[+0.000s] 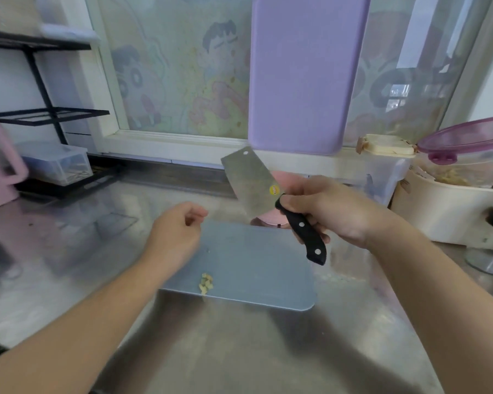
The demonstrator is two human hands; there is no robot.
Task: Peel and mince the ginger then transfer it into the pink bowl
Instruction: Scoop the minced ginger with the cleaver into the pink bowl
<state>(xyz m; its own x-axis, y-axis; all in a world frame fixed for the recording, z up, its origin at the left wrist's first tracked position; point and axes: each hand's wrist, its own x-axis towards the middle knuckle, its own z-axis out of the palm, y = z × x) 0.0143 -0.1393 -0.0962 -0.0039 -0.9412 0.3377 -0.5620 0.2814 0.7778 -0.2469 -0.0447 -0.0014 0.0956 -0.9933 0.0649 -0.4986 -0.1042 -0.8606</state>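
Cleaver (249, 182) in curled right hand (319, 207)

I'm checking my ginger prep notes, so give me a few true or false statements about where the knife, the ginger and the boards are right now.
1. The right hand grips the cleaver by its black handle. True.
2. The cleaver blade rests flat on the blue cutting board. False: it is raised above the board.
3. Minced ginger lies near the board's front edge. True.
4. The left hand holds a whole ginger root. False: none is visible in it.
5. A purple board leans against the window. True.
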